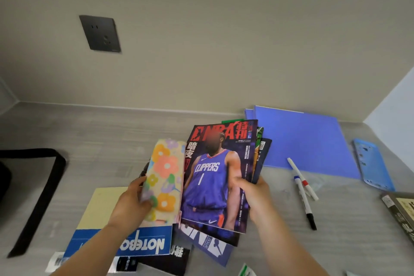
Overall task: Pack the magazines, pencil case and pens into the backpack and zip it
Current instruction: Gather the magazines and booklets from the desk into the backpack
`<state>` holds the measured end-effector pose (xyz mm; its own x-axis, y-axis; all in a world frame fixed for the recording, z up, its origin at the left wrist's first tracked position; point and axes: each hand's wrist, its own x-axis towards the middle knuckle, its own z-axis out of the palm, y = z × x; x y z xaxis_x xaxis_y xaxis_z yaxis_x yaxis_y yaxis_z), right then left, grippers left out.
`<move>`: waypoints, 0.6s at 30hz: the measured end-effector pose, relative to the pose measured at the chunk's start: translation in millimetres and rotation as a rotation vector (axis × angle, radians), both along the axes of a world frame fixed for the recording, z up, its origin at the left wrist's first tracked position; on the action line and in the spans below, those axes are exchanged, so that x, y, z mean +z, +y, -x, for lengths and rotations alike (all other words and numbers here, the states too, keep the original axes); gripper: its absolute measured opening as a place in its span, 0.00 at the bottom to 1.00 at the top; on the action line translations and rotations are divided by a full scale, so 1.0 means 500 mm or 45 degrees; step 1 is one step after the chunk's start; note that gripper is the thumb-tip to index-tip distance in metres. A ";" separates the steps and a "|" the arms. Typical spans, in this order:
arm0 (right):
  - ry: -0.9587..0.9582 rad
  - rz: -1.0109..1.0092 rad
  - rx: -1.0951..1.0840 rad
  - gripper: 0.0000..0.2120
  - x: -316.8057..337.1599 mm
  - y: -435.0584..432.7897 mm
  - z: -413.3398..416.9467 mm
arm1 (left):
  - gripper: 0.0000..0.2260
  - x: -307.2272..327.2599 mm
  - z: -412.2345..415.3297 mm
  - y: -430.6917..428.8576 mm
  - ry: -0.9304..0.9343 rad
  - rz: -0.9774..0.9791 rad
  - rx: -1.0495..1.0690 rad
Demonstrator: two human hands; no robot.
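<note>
My right hand point(253, 195) grips a stack of magazines point(215, 177) by its right edge; the top cover shows a basketball player in a blue jersey. My left hand point(132, 201) holds a flowered pencil case point(164, 177) against the stack's left side. The whole bundle is raised above the grey desk point(94, 141). Two white marker pens point(302, 179) and a black-tipped pen point(308, 210) lie on the desk to the right. The backpack's black strap point(44, 192) and a dark corner of the bag point(4, 177) show at the left edge.
A yellow and blue notebook point(116, 226) and more magazines point(212, 246) lie under my hands. Blue folders point(309, 141) sit at the back right, a light blue plastic case point(371, 163) beside them, and a dark book point(401, 215) at the right edge. A wall socket point(100, 33) is behind.
</note>
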<state>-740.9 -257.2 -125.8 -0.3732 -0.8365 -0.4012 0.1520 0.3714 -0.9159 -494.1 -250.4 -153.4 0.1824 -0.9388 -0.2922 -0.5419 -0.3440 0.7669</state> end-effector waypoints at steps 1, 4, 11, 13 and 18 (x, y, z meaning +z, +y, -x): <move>0.020 0.015 0.012 0.08 0.012 -0.002 0.007 | 0.24 -0.002 -0.002 -0.003 -0.020 -0.006 -0.016; 0.064 0.068 0.048 0.05 0.047 -0.004 0.029 | 0.24 -0.007 -0.003 -0.012 -0.088 -0.035 -0.052; 0.166 0.176 0.127 0.10 0.103 -0.005 0.046 | 0.26 0.004 -0.001 -0.025 -0.358 -0.097 -0.184; 0.239 0.180 0.148 0.09 0.114 -0.008 0.044 | 0.26 0.007 0.001 -0.026 -0.419 -0.102 -0.210; 0.424 0.181 0.100 0.05 0.143 -0.009 0.071 | 0.26 0.002 0.001 -0.030 -0.469 -0.118 -0.242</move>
<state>-776.3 -261.6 -54.3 -0.3960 -0.9066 -0.1459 -0.1874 0.2354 -0.9537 -494.8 -265.6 -152.4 0.1165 -0.9387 -0.3244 -0.8343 -0.2697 0.4808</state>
